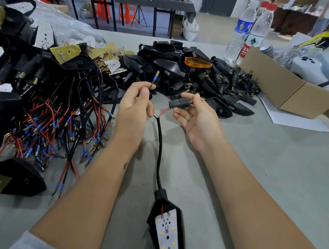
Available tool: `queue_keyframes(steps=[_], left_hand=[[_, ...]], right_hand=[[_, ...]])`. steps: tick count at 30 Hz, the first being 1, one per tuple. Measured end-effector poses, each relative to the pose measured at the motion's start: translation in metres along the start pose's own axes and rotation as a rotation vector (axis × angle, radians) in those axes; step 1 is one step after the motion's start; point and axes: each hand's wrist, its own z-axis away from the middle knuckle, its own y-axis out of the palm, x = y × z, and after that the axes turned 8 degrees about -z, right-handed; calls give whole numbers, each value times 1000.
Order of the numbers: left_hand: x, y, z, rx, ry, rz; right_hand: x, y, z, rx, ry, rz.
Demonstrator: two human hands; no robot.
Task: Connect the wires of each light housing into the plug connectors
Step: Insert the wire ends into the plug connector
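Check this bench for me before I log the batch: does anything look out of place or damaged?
One amber lens lies on top of the pile of black connectors, the only coloured piece there, so it looks misplaced. Nothing looks broken or spilled.

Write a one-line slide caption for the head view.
Left hand pinches the black wire; right hand holds a plug connector with the red wire entering it.
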Motion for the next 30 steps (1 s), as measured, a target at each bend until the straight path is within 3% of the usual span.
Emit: queue_keyframes(steps=[10, 15, 24, 30], left_hand=[[1, 2, 8, 111, 95, -220], [0, 0, 8, 54, 116, -357], [-1, 0, 8, 94, 143, -294], [3, 1, 6, 137, 169, -459]], right_hand=[[2, -3, -1, -27, 39, -168], [5, -2, 0, -18, 61, -246], [2, -2, -1, 6, 43, -203], [2, -1, -2, 8, 23, -175]])
